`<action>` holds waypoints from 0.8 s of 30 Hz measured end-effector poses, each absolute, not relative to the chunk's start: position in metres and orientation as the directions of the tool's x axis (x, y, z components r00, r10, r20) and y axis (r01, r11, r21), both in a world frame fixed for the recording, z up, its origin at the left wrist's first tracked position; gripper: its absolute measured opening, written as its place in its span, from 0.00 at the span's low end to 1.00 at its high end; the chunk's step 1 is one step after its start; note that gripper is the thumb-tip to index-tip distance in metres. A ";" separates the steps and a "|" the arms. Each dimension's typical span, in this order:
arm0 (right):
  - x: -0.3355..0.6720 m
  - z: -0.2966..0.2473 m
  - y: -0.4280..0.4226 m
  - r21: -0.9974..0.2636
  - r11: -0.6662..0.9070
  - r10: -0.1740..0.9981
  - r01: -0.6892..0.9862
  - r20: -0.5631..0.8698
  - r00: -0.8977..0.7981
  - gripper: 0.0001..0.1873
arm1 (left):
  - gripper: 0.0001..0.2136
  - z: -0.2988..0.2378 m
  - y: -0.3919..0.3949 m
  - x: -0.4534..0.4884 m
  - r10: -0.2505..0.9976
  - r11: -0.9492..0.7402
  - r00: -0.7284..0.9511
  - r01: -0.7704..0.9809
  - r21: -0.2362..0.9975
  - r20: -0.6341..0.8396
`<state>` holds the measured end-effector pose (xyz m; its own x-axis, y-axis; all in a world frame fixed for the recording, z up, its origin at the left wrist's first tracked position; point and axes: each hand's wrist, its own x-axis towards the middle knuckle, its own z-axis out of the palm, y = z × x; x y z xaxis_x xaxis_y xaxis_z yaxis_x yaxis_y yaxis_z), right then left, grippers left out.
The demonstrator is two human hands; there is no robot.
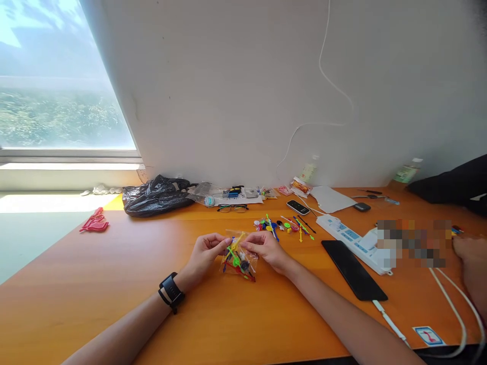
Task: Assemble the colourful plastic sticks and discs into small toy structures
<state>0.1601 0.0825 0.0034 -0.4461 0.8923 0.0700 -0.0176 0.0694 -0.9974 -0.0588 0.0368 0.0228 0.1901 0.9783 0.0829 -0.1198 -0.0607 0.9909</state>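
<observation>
Between my two hands is a small clear plastic bag point(250, 263) with colourful plastic pieces point(236, 261) inside, green, yellow, red, blue and black. My left hand point(207, 253) pinches the bag's upper left edge between thumb and fingers. At the upper right edge, my right hand point(268, 249) pinches the plastic in the same way. A yellow piece point(238, 239) shows at the bag's top, between the fingertips. Just beyond my right hand lies a loose pile of similar pieces point(271, 226), some shaped like arrows and some like small discs.
A black plastic bag point(155, 195), eyeglasses point(233, 208) and a red plastic piece point(95, 221) lie further back and left. Rightward are a white power strip point(352, 239), a black phone point(353, 268) on a cable, and another person's hand point(472, 258). Bottles point(409, 171) stand by the wall.
</observation>
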 end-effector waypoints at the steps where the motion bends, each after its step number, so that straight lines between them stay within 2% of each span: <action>1: 0.162 0.004 0.083 -0.997 0.072 0.888 -0.012 0.070 -0.455 0.22 | 0.20 0.023 0.037 -0.059 0.976 -0.065 0.198 -0.120 0.991 0.088; 5: 0.168 0.006 0.087 -0.997 0.079 0.870 -0.015 0.077 -0.488 0.21 | 0.19 0.020 0.038 -0.060 0.976 -0.089 0.184 -0.133 0.987 0.112; 11: 0.168 0.002 0.090 -0.996 0.093 0.856 -0.012 0.086 -0.510 0.21 | 0.19 0.017 0.039 -0.061 0.981 -0.014 0.187 -0.220 0.975 0.056; 17: 0.164 -0.002 0.087 -0.997 0.083 0.814 0.000 0.068 -0.577 0.20 | 0.20 0.030 0.031 -0.055 0.943 0.025 0.333 -0.125 0.992 0.018; 24: 0.172 0.003 0.095 -0.999 0.017 0.884 -0.045 0.036 -0.466 0.22 | 0.19 0.027 0.034 -0.059 0.953 0.069 0.304 -0.208 0.976 -0.003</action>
